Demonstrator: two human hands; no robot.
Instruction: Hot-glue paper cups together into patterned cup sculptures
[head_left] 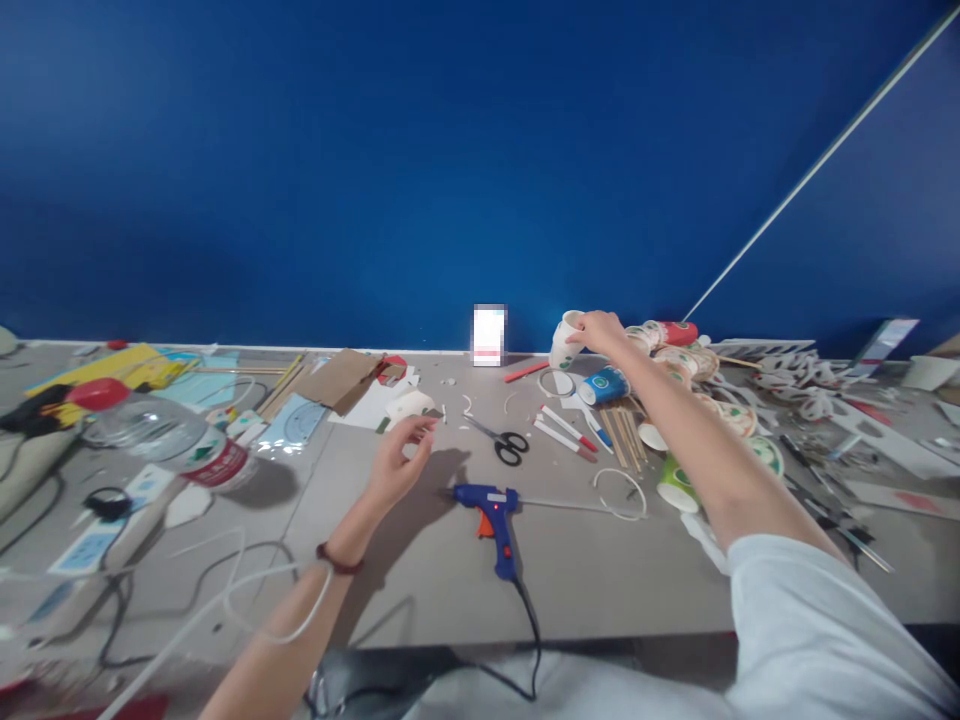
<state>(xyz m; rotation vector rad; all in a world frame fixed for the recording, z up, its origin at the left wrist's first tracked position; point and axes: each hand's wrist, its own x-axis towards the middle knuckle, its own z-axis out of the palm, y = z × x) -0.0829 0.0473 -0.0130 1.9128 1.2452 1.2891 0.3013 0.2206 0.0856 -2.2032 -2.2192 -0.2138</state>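
Note:
My right hand [600,330] reaches to the back of the table, its fingers closed on the rim of a white paper cup [562,348] with green marks. A blue paper cup [606,384] lies on its side just below that arm. Over the table at centre left hovers my left hand [401,460], fingers loosely bent and apart, with nothing visible in it. Just beyond its fingertips is a white paper piece [409,404]. A blue glue gun [491,510] with an orange trigger lies in front, and black-handled scissors [506,442] rest behind it.
Markers [562,430], wooden sticks [624,438] and a green cup [675,482] lie at right, near more cups. A clear plastic bottle [172,435] with a red cap lies at left. A lit screen [489,334] stands against the blue wall. The glue gun's cord [534,620] trails over the front edge.

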